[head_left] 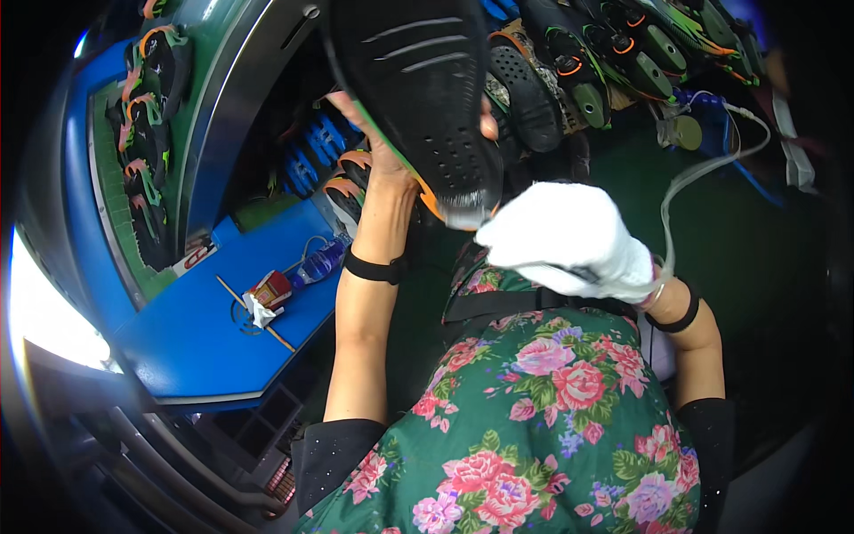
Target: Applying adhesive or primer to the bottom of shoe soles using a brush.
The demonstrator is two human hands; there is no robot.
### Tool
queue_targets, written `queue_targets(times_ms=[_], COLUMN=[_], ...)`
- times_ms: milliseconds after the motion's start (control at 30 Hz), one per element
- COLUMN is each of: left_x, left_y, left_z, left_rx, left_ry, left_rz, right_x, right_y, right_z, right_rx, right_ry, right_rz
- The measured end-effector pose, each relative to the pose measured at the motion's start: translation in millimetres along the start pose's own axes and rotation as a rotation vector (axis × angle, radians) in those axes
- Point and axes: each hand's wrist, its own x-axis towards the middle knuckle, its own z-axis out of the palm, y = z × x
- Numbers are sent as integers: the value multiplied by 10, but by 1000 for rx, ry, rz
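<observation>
My left hand (389,158) is wrapped round a shoe (414,98), which is held up with its black bottom towards me. Pale grooves cross the wide end, small pits dot the narrow end, and green and orange show along one side. Fingertips of that hand come out on the shoe's far right side. My right hand (565,236), covered by a white glove or cloth, is bunched closed beside the narrow end, where a shiny grey patch is blurred. Whether it touches the shoe is unclear. Something dark shows under the white fabric, and a clear hose (673,205) runs to that wrist.
Several black shoes with orange and green trim (569,67) line the back right. More shoes (147,169) stand on a green belt at the left, beside a curved machine housing (233,98). A blue table (191,343) carries a bottle (318,262), a red box (269,289) and a thin stick.
</observation>
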Motion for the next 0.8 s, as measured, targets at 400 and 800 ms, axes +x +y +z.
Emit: queue_targets(times_ms=[400, 800], left_x=[-139, -474], left_y=[-40, -266], left_z=[24, -142], left_rx=[42, -103], left_ry=[274, 595], left_rz=[-423, -306], right_x=[35, 105], right_y=[69, 62], right_z=[16, -148], right_rx=[241, 469], right_ry=[-147, 389], right_rz=[70, 514])
